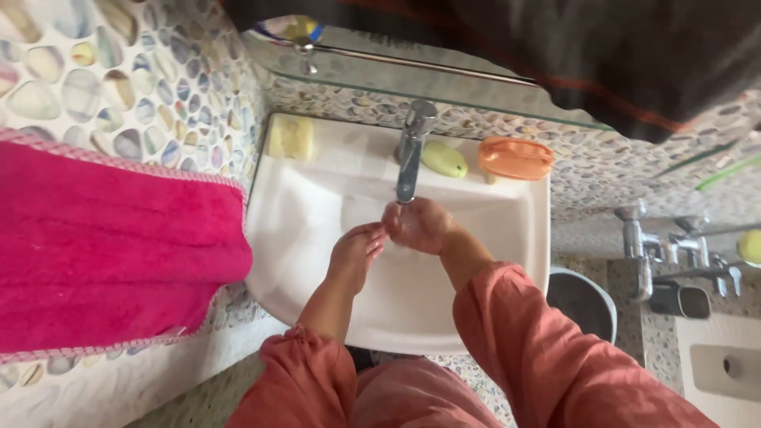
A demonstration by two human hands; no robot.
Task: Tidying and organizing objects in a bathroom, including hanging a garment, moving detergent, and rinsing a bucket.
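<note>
Together, wet hands (pixel 392 238), chrome tap (pixel 411 150), glossy white basin (pixel 523 238)

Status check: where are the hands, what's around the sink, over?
Left hand and right hand bare, together under the chrome tap, holding nothing visible. Green soap and orange soap dish on white basin rim. Nothing blocking.

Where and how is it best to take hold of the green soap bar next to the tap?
Grip the green soap across its short width, thumb on one long side and fingers on the other. It lies flat on the sink rim, long axis running left to right, so coming from above and the front looks best. The tap stands close on its left and the orange dish on its right.
</note>
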